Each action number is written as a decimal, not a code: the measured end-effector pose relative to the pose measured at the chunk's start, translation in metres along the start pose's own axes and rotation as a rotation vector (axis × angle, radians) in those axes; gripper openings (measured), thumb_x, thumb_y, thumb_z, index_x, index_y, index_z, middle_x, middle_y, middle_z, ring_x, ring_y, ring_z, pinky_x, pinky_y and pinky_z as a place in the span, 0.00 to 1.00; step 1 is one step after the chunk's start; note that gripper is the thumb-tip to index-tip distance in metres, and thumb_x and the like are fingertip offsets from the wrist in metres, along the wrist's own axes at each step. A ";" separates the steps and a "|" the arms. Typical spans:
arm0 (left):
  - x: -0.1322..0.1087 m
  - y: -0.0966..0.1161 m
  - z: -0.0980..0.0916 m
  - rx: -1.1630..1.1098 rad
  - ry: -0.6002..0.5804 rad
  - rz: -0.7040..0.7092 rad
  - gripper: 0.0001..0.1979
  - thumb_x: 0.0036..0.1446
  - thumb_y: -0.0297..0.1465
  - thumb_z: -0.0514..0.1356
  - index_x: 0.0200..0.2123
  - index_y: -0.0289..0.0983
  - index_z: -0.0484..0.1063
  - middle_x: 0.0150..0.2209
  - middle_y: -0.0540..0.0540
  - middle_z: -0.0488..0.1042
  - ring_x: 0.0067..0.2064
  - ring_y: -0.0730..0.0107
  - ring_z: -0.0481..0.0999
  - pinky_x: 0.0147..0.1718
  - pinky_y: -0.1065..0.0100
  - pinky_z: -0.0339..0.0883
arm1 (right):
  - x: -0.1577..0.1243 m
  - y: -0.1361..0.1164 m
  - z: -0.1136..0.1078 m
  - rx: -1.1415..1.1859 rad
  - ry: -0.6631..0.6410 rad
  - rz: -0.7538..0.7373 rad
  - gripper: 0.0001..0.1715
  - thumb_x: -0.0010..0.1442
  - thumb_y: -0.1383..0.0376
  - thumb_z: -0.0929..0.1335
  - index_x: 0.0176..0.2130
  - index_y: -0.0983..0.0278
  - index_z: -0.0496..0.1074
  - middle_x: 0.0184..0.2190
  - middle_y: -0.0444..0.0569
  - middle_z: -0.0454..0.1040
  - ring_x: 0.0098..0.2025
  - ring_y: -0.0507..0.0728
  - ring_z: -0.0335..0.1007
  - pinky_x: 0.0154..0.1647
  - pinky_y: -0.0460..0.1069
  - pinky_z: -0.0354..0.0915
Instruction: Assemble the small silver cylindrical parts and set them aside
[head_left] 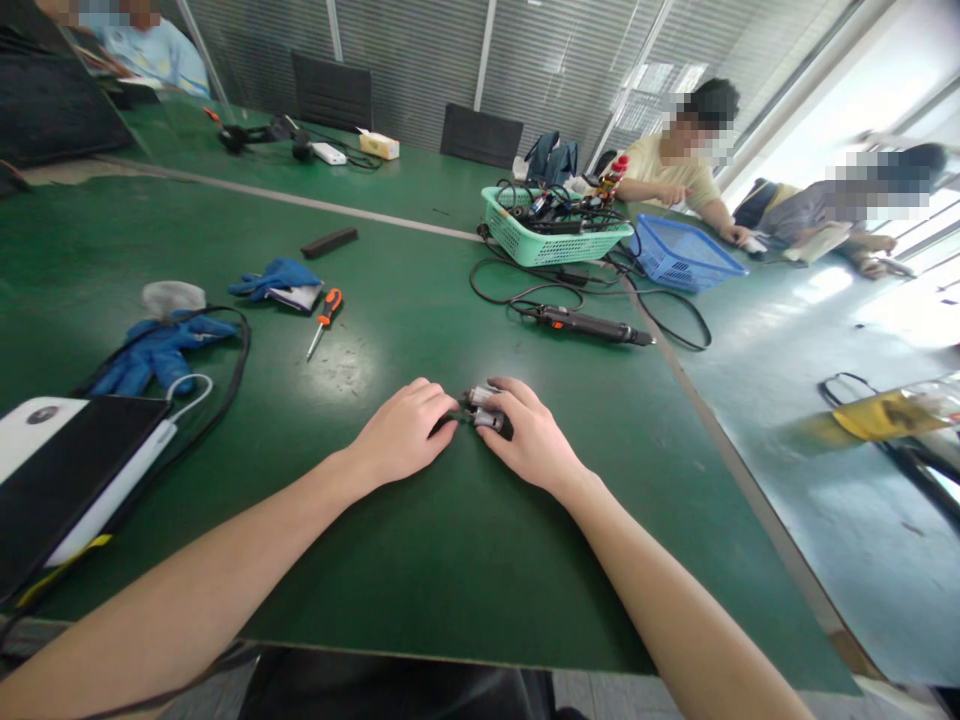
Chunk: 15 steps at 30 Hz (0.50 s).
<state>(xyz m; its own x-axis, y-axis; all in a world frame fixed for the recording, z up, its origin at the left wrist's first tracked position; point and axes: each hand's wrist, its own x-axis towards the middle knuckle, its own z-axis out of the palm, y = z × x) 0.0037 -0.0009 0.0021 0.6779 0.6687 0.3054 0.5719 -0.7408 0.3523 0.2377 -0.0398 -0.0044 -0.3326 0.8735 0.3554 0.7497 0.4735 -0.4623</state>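
Observation:
My right hand (538,440) is closed around two small silver cylindrical parts (489,419) with dark ends, which look like little motors, low over the green table (450,560). Just left of them is my left hand (405,428), its fingers curled and the thumb pointing toward the parts. Whatever lies between its fingertips is too dark and small to name. Beyond the hands, a black electric screwdriver (592,325) lies on its side with its cable. To the left rests an orange and black hand screwdriver (325,318).
Blue gloves (154,355) and a black-and-white device (82,470) with cables lie left. A green basket (555,240) of tools and a blue basket (682,252) stand behind right. A dark bar (330,242) lies farther back. Other people sit around the table.

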 end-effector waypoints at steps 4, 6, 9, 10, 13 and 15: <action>0.000 0.001 0.000 0.008 -0.006 0.006 0.05 0.67 0.30 0.57 0.41 0.36 0.72 0.38 0.44 0.72 0.45 0.58 0.70 0.46 0.58 0.69 | 0.000 0.001 -0.003 0.037 -0.021 -0.036 0.14 0.64 0.64 0.70 0.50 0.61 0.73 0.63 0.59 0.67 0.66 0.65 0.62 0.68 0.64 0.62; 0.000 0.001 -0.001 0.010 -0.013 0.007 0.05 0.67 0.30 0.57 0.41 0.36 0.72 0.38 0.44 0.72 0.46 0.58 0.70 0.46 0.58 0.68 | -0.001 0.000 -0.004 0.058 -0.038 -0.051 0.13 0.64 0.63 0.70 0.49 0.61 0.74 0.64 0.59 0.67 0.67 0.65 0.62 0.68 0.65 0.62; 0.000 0.002 -0.002 0.001 -0.021 0.023 0.05 0.67 0.30 0.57 0.42 0.36 0.73 0.39 0.44 0.72 0.46 0.58 0.70 0.47 0.58 0.68 | -0.001 -0.003 -0.005 0.082 -0.054 -0.055 0.10 0.63 0.62 0.71 0.45 0.61 0.74 0.63 0.59 0.67 0.67 0.66 0.62 0.67 0.65 0.62; 0.000 0.003 -0.002 -0.005 -0.026 0.038 0.05 0.66 0.30 0.58 0.42 0.36 0.73 0.39 0.44 0.72 0.46 0.58 0.70 0.47 0.58 0.68 | -0.001 -0.004 -0.005 0.087 -0.056 -0.055 0.10 0.62 0.62 0.71 0.44 0.61 0.74 0.63 0.59 0.67 0.67 0.66 0.62 0.67 0.65 0.62; -0.001 0.004 -0.003 -0.017 -0.044 0.078 0.06 0.65 0.32 0.59 0.42 0.37 0.73 0.39 0.44 0.72 0.45 0.58 0.70 0.46 0.58 0.68 | -0.001 -0.004 -0.004 0.093 -0.045 -0.058 0.10 0.61 0.63 0.71 0.44 0.61 0.74 0.63 0.59 0.68 0.67 0.66 0.62 0.67 0.64 0.62; -0.001 0.004 -0.003 -0.018 -0.053 0.087 0.06 0.65 0.33 0.60 0.42 0.37 0.74 0.40 0.43 0.73 0.46 0.58 0.70 0.46 0.58 0.68 | -0.001 -0.004 -0.004 0.092 -0.042 -0.064 0.12 0.60 0.63 0.71 0.45 0.61 0.74 0.62 0.58 0.69 0.66 0.66 0.63 0.67 0.64 0.63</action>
<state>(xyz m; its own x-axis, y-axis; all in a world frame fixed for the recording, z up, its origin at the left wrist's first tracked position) 0.0040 -0.0041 0.0060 0.7485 0.5968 0.2890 0.5014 -0.7946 0.3424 0.2371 -0.0426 -0.0001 -0.4034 0.8440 0.3534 0.6708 0.5355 -0.5131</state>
